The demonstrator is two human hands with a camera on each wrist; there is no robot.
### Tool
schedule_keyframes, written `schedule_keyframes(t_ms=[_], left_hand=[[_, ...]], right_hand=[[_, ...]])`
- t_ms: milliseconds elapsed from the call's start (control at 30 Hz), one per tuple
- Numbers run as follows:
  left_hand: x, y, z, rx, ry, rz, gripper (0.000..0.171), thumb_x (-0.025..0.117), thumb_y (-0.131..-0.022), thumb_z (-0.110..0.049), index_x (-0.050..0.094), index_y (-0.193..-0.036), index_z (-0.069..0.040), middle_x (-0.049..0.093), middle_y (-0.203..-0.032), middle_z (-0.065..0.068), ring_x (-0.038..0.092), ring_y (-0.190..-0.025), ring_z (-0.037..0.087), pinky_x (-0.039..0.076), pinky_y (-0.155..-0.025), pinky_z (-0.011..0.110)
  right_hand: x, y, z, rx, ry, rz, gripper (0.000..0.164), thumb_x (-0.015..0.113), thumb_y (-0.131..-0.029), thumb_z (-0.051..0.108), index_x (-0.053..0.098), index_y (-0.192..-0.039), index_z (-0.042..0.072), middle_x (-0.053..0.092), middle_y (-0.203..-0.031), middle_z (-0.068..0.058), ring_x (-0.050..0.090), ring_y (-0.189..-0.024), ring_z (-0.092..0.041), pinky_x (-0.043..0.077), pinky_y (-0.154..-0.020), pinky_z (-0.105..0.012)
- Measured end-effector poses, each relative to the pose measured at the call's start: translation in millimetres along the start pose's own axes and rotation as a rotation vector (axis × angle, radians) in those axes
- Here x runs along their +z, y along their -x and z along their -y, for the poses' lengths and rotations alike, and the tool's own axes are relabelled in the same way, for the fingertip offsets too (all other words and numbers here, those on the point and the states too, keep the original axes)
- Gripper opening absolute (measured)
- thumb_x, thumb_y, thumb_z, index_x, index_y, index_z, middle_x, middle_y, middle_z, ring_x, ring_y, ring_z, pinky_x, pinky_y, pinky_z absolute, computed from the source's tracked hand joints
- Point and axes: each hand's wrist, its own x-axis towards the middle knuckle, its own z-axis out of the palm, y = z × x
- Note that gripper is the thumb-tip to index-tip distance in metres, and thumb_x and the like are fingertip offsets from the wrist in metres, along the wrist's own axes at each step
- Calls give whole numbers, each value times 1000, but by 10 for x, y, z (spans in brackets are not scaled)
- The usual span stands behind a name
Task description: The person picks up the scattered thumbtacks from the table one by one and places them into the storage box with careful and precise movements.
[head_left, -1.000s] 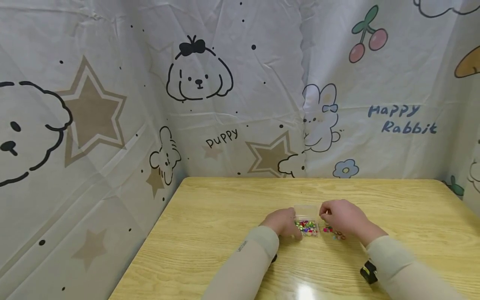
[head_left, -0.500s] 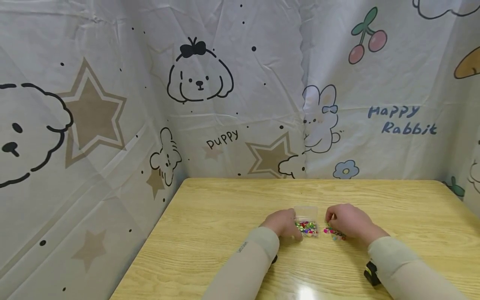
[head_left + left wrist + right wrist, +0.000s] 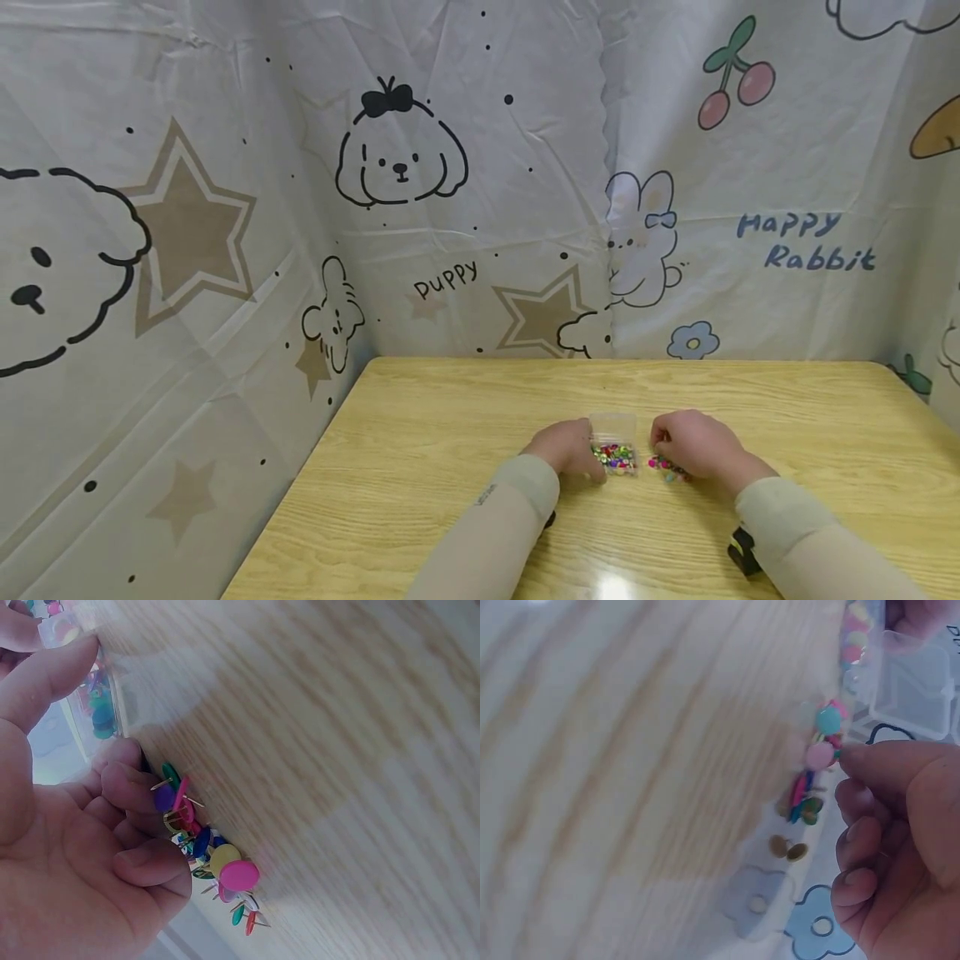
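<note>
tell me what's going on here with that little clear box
Someone is sorting through or handling colourful thumbtacks at a wooden table. Their left hand holds the clear box, which has its lid open and tacks inside. Their right hand is at a loose cluster beside it; whether it pinches a tack is unclear. More loose tacks lie by the left hand.

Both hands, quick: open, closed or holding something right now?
Left hand: holding the clear box.
Right hand: curled at the thumbtacks; can't tell whether it pinches one.
</note>
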Motion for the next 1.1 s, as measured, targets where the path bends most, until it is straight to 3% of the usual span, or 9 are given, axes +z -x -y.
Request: schedule_keyframes(t_ms=[200, 567, 1100], left_hand=[[-18, 3, -13, 6, 0, -2, 48, 83, -66, -33, 55, -102, -19, 56, -81, -5, 49, -67, 15, 45, -61, 31], [-12, -12, -10, 20, -3, 8, 44, 83, -67, -33, 55, -98, -18, 56, -80, -5, 49, -67, 15, 44, -60, 31], [5, -42, 8, 31, -23, 8, 47, 83, -66, -35, 56, -101, -18, 57, -82, -5, 50, -68, 14, 45, -61, 31]], right_hand=[[-40, 21, 183, -14, -78, 10, 13, 59, -89, 14, 60, -78, 21, 53, -59, 9, 47, -42, -8, 44, -51, -33], [-17, -6, 406, -84, -14, -13, 14, 63, -83, 10, 61, -74, 22, 54, -67, 11, 44, -58, -9, 42, -55, -33], [47, -38, 436, -30, 31, -7, 8, 66, -85, 18, 67, -79, 23, 62, -75, 10, 50, -63, -7, 49, -59, -37]])
